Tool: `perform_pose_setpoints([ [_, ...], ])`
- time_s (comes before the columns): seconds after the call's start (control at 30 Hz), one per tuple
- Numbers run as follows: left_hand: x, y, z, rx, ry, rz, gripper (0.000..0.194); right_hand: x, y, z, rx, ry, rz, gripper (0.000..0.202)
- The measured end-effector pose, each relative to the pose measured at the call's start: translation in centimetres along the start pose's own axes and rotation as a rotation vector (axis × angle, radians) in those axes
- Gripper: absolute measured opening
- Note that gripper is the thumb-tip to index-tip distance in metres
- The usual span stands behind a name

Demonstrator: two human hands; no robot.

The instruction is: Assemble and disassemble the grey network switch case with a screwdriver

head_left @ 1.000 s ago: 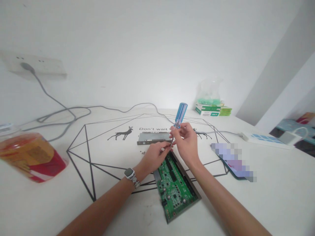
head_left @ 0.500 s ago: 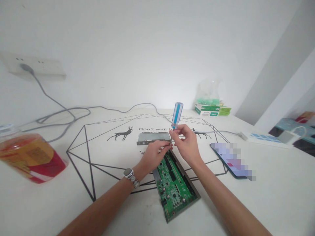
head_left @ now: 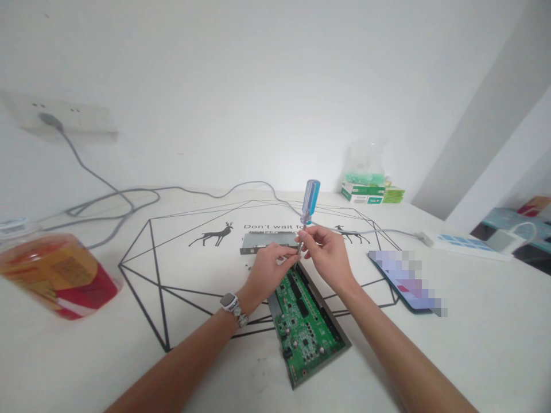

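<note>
A screwdriver (head_left: 310, 201) with a clear and blue handle stands nearly upright over the far end of a green circuit board (head_left: 306, 327) in a dark metal tray. My right hand (head_left: 326, 252) pinches its shaft just below the handle. Lower down, the fingertips of my left hand (head_left: 272, 269) are closed around the shaft near the board. The screwdriver's tip is hard to make out between the fingers and the board's far edge. Behind my left hand lies a flat grey metal piece (head_left: 262, 241), partly hidden by the hands.
A red and yellow container (head_left: 64, 275) stands at the left. To the right lie a phone (head_left: 402, 281) and a white power strip (head_left: 465, 244). Green and white boxes (head_left: 363, 192) sit by the wall, and a grey cable (head_left: 206, 192) crosses the back.
The screwdriver handle has turned about its axis, and my right fingers have slid slightly down the shaft. My left hand has barely moved.
</note>
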State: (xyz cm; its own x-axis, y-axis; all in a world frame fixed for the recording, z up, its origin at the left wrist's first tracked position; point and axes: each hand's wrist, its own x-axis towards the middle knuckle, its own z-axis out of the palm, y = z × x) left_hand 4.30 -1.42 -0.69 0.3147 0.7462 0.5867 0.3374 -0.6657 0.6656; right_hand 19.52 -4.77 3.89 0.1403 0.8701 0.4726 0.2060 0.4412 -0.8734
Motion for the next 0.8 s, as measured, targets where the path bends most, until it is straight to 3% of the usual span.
perform_pose_setpoints([
  [0.3,0.37,-0.1,-0.05,0.037,-0.004,-0.013,0.005,-0.38,-0.34,0.33,-0.017,-0.04,-0.014,0.029],
  [0.67,0.64,0.63,0.03,-0.147,-0.14,-0.013,0.02,-0.1,0.19,0.49,0.039,0.017,0.038,0.029],
  [0.8,0.49,0.67,0.11,-0.164,-0.126,-0.049,0.018,-0.09,0.23,0.17,0.024,0.069,0.031,0.03],
])
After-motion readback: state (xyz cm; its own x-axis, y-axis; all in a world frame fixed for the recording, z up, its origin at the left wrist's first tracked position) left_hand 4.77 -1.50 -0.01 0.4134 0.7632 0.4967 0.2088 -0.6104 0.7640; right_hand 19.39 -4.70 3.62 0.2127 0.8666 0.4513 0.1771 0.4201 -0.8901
